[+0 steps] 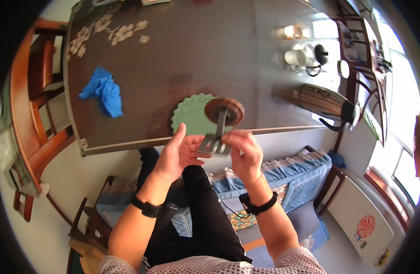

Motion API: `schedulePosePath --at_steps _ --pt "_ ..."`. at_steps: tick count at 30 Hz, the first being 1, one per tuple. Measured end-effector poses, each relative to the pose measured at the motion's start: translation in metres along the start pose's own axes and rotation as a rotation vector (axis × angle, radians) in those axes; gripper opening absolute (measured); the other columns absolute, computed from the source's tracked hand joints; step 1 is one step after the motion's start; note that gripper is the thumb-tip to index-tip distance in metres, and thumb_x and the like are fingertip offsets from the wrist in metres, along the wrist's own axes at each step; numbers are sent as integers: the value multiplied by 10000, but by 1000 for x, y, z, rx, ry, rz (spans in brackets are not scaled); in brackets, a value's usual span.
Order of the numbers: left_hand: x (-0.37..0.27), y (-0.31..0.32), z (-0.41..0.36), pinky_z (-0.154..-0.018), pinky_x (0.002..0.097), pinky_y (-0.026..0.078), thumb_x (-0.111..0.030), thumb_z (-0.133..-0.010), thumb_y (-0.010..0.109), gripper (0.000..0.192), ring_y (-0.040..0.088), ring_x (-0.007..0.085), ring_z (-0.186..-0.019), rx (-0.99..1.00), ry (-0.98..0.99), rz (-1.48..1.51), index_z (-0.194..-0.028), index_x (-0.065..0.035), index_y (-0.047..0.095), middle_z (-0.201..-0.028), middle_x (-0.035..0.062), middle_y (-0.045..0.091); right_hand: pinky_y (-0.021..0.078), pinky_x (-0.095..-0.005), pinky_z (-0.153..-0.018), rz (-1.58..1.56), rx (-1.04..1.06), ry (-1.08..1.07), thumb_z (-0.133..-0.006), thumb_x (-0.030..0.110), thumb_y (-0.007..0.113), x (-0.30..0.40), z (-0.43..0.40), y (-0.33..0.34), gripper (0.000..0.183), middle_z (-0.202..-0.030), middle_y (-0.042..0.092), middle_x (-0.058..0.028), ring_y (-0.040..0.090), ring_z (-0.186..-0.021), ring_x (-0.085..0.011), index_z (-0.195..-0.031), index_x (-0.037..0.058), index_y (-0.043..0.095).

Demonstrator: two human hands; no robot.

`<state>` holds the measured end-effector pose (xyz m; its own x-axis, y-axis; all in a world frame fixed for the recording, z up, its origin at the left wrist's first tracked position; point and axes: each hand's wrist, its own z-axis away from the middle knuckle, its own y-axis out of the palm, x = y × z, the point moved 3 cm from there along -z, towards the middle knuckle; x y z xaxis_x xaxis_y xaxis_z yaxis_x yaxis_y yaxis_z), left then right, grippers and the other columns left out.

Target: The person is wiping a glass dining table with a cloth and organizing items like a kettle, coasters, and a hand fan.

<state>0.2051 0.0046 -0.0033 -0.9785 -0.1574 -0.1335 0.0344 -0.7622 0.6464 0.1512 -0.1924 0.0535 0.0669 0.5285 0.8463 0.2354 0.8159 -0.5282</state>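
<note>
Over the near table edge I hold a brown ribbed disc [234, 107] joined by a flat grey metal bar [221, 122] to a thin grey plate [208, 144]. My right hand [247, 152] pinches the assembly where bar and plate meet. On the plate's other side is my left hand [177, 156], thumb raised and fingers spread. Those fingertips reach the plate's left edge; whether they bear any weight cannot be seen. Beneath the disc, a green scalloped mat [189, 114] lies on the dark table [155, 78].
Crumpled blue cloth or plastic [103, 92] lies at the table's left. A metal thermos [321, 101], a white cup [295, 57] and a glass [297, 30] stand on the right. Wooden chairs [42, 147] flank the left side. Behind my legs is a blue-covered sofa [292, 178].
</note>
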Motion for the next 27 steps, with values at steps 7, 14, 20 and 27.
schedulePosePath --at_steps 7,14,20,27 --pt "-15 -37 56 -981 351 531 -366 -978 719 499 678 218 -1107 135 102 -309 -1279 28 660 -1158 116 729 596 -354 -796 -46 339 -216 -663 -1 812 58 52 75 380 -1094 699 -8 685 -942 -222 -1010 152 793" --pt "-33 -73 133 -1037 356 505 -169 -691 930 834 621 179 -1198 -106 405 -538 -1411 1 545 -1271 77 681 528 -378 -822 -130 418 -362 -644 74 778 90 54 106 355 -1170 695 -39 661 -1079 -249 -996 113 764" --pt "-48 -108 166 -931 341 555 -84 -727 895 616 674 160 -1056 -209 602 -521 -1278 14 638 -1155 75 732 569 -385 -638 -126 379 -254 -602 -29 698 97 25 128 335 -994 672 -79 673 -817 -281 -916 86 727" --pt "-74 -128 205 -962 364 558 -134 -726 919 672 702 199 -1089 -277 640 -877 -1306 5 609 -1212 105 729 577 -404 -688 134 391 -29 -814 -37 639 57 -28 196 226 -950 649 -84 683 -818 -321 -966 105 726"
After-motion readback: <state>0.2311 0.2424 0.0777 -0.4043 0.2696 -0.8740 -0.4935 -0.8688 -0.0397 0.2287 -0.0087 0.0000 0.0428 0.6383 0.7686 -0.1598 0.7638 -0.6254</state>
